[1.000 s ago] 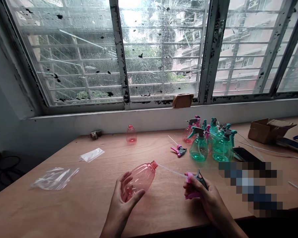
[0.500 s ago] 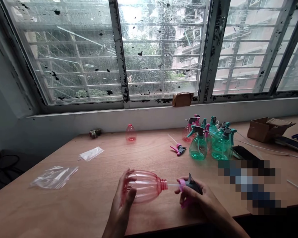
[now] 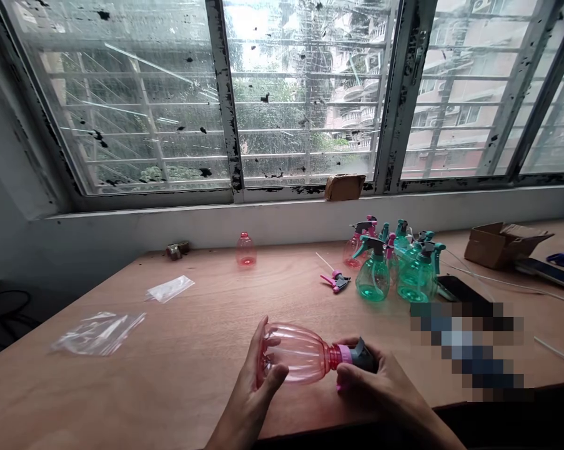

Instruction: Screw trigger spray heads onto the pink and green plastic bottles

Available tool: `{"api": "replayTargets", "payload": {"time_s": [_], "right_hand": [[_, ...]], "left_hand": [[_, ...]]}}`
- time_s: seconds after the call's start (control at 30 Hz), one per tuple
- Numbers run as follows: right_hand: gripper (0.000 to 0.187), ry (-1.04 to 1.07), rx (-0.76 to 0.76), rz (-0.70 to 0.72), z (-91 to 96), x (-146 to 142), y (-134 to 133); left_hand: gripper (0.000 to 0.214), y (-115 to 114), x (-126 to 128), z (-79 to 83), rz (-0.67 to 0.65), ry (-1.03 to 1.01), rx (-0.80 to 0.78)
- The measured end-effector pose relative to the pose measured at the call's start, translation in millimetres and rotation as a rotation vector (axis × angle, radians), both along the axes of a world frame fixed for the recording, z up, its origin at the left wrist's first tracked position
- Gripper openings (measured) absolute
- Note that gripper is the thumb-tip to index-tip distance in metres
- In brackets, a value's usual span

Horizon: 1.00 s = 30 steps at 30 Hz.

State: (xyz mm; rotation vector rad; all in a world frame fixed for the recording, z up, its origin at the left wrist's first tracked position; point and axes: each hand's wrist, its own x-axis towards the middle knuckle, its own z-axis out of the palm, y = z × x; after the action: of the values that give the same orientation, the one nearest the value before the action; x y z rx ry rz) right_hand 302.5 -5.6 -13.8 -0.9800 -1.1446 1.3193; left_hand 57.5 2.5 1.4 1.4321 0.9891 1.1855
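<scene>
A clear pink spray bottle [image 3: 300,353] lies sideways in the air above the table's front, its neck pointing right. My left hand [image 3: 258,381] is wrapped round its base, thumb on the near side. In my right hand [image 3: 375,378] is a black and pink spray head [image 3: 356,356], gripped by its body. The pink collar sits against the bottle's neck; whether the threads are engaged I cannot tell. Farther back on the table are a second pink bottle [image 3: 246,250] with no head and a loose pink and black spray head [image 3: 336,282] with its tube.
Several assembled green spray bottles [image 3: 373,278] and a few pink ones are grouped at the back right. A phone [image 3: 464,294], white cable [image 3: 497,284] and cardboard box [image 3: 501,247] are beyond them. Plastic bags [image 3: 98,334] lie left. A window [image 3: 305,94] runs behind the table.
The gap between bottle and spray head has closed, and the tube is now inside the bottle. My left hand moved the bottle right, up to the collar.
</scene>
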Motion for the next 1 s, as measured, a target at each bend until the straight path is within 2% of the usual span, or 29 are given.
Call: {"api": "replayTargets", "payload": {"time_s": [0.13,0.23,0.37,0.5,0.63,0.8,1.0], "right_hand": [[0.039,-0.008,0.017,0.007,-0.7,0.5,1.0],[0.04,0.041,0.018,0.0,-0.9,2.7,1.6],[0.038,0.031,0.058,-0.043,-0.8,4.1,1.7],[0.041,0.035,0.038,-0.045,-2.9,3.6,1.5],[0.041,0.039,0.01,-0.043,-4.5,3.3,0.8],[0.038,0.007,0.028,-0.03,-0.2,2.7,-0.2],[0.036,-0.007,0.061,-0.057,4.8,1.3,-1.3]], "left_hand": [[0.102,-3.5,-2.4,-4.9,-0.081,-0.073,-0.02],[0.097,-7.2,-2.0,-2.2,-0.142,-0.017,-0.01],[0.093,-6.6,-0.4,3.1,-0.109,0.061,0.049],[0.091,-3.9,-0.6,1.2,-0.093,0.123,0.051],[0.095,-4.1,-2.1,-1.3,-0.109,0.05,-0.002],[0.086,-1.1,-2.7,2.3,-0.041,-0.066,-0.074],[0.094,0.0,-1.5,-0.5,-0.134,-0.07,-0.042]]}}
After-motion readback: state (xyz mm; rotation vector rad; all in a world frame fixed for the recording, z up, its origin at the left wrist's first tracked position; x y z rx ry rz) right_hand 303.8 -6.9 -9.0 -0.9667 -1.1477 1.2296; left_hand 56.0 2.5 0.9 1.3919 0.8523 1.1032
